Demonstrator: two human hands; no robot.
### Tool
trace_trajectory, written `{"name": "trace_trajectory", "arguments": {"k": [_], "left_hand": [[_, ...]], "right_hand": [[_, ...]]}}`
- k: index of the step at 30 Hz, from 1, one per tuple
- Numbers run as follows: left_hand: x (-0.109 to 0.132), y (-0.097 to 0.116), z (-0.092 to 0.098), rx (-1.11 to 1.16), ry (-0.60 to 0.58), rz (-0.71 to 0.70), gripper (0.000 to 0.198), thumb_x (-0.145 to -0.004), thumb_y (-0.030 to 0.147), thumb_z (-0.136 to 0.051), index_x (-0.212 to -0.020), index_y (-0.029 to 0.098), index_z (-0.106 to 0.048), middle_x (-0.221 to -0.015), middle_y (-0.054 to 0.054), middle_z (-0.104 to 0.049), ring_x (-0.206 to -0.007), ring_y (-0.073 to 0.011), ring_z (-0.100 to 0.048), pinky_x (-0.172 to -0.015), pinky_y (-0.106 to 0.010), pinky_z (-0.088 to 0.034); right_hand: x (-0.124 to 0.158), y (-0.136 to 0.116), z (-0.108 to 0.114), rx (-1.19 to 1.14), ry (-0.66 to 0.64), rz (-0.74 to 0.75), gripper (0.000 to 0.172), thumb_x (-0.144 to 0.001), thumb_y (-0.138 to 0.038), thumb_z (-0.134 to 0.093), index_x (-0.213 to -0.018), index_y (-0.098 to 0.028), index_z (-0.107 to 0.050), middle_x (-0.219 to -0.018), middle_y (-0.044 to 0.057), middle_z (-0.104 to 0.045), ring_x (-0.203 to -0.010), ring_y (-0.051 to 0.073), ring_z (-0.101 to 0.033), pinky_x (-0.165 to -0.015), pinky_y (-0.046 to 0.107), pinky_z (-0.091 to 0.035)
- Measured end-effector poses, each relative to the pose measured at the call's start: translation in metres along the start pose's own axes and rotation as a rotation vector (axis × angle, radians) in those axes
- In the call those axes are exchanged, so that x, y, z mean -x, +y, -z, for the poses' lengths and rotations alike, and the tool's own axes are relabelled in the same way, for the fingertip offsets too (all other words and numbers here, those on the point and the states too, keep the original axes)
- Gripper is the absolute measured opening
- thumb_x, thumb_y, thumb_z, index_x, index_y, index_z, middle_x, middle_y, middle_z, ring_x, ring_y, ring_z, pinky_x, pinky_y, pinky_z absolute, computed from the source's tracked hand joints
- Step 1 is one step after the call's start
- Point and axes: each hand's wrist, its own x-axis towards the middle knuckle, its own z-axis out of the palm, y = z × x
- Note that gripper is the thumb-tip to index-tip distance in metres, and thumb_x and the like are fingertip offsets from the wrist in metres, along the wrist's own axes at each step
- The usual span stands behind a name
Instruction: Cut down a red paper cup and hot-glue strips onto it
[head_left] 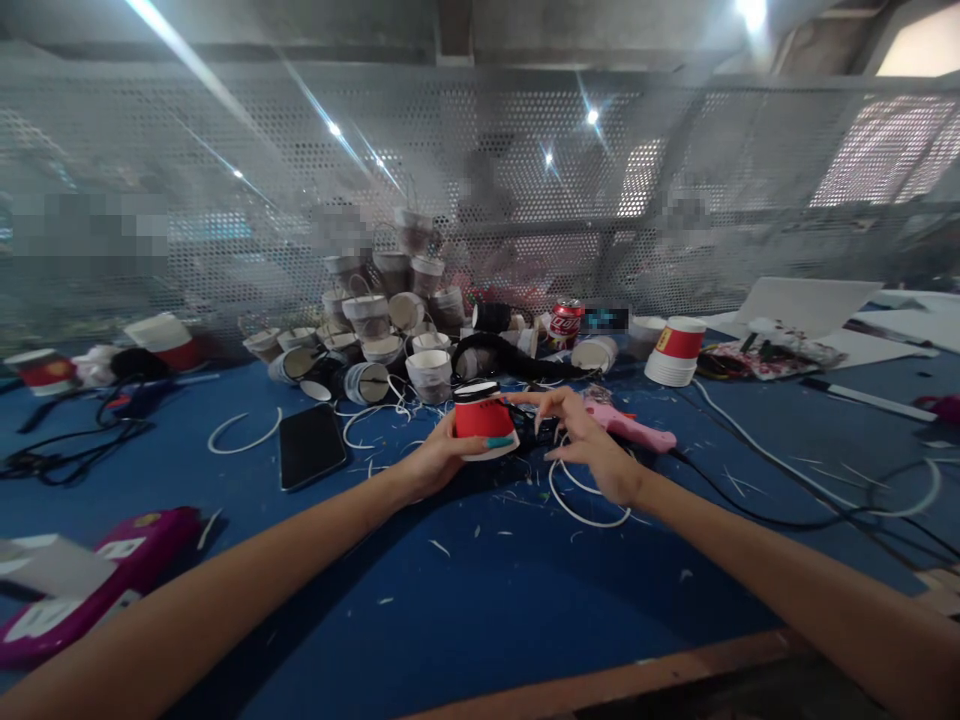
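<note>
A red paper cup (481,420) is upside down above the middle of the blue table, its white rim low and a black band round its narrow top. My left hand (442,455) is closed on it from the left, thumb across the front. On the right, my right hand (581,435) has its fingers apart, the index fingertip at or close to the cup's upper right edge; contact is hard to tell. Just beyond that hand lies a pink glue gun (637,430). White cord (589,520) loops on the table below my right hand.
Many wrapped small cups (367,315) are piled at the back. A black phone (311,447) lies left of centre, a purple case (142,545) at the near left. A red can (566,322) and stacked paper cups (676,352) stand behind. Cables cross both sides.
</note>
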Motion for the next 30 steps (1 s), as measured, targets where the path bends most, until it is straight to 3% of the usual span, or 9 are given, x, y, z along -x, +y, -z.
{"name": "trace_trajectory", "arguments": {"k": [4, 8, 13, 16, 22, 30], "left_hand": [[0.000, 0.002, -0.001, 0.026, 0.009, 0.025, 0.046, -0.049, 0.013, -0.076, -0.093, 0.012, -0.063, -0.085, -0.006, -0.069, -0.079, -0.0186, -0.061, -0.080, -0.032, -0.043], [0.000, 0.003, 0.000, 0.056, 0.030, 0.050, 0.047, -0.048, 0.013, -0.075, -0.094, 0.013, -0.063, -0.087, -0.005, -0.069, -0.080, -0.0187, -0.062, -0.081, -0.032, -0.043], [-0.001, -0.001, 0.003, 0.029, -0.042, 0.016, 0.052, -0.053, 0.014, -0.073, -0.103, 0.016, -0.059, -0.091, -0.005, -0.069, -0.082, -0.0186, -0.062, -0.081, -0.032, -0.043], [-0.001, -0.001, 0.004, 0.020, -0.073, 0.024, 0.050, -0.054, 0.014, -0.073, -0.102, 0.017, -0.059, -0.092, -0.005, -0.069, -0.085, -0.0196, -0.062, -0.083, -0.033, -0.042], [0.000, 0.003, 0.002, 0.053, -0.089, 0.044, 0.055, -0.049, 0.011, -0.070, -0.104, 0.016, -0.060, -0.089, -0.005, -0.070, -0.080, -0.0202, -0.062, -0.076, -0.032, -0.043], [0.001, 0.004, 0.003, 0.116, -0.083, 0.087, 0.051, -0.047, 0.010, -0.066, -0.098, 0.012, -0.063, -0.086, -0.007, -0.070, -0.080, -0.0208, -0.063, -0.079, -0.033, -0.043]], "right_hand": [[-0.002, 0.004, 0.005, 0.009, 0.128, -0.057, 0.030, -0.059, -0.010, -0.043, -0.085, -0.023, -0.037, -0.119, 0.007, -0.055, -0.101, 0.023, -0.044, -0.081, 0.042, -0.034], [0.000, 0.008, 0.005, -0.093, 0.225, 0.067, 0.029, -0.060, -0.011, -0.046, -0.086, -0.023, -0.037, -0.113, 0.006, -0.056, -0.099, 0.022, -0.047, -0.080, 0.039, -0.036], [0.004, 0.001, -0.002, -0.140, -0.055, 0.098, 0.025, -0.063, -0.012, -0.046, -0.086, -0.023, -0.041, -0.124, 0.007, -0.052, -0.103, 0.022, -0.047, -0.088, 0.042, -0.034], [0.004, -0.003, -0.005, -0.124, -0.143, 0.081, 0.025, -0.065, -0.014, -0.046, -0.087, -0.023, -0.041, -0.127, 0.007, -0.051, -0.106, 0.022, -0.045, -0.093, 0.045, -0.030], [0.001, -0.005, -0.004, -0.239, -0.069, 0.016, 0.026, -0.062, -0.013, -0.045, -0.085, -0.024, -0.036, -0.128, 0.008, -0.049, -0.109, 0.021, -0.045, -0.085, 0.039, -0.037], [-0.005, 0.004, 0.004, -0.363, 0.085, 0.025, 0.024, -0.058, -0.021, -0.040, -0.081, -0.023, -0.033, -0.112, 0.011, -0.057, -0.094, 0.021, -0.051, -0.069, 0.033, -0.043]]}}
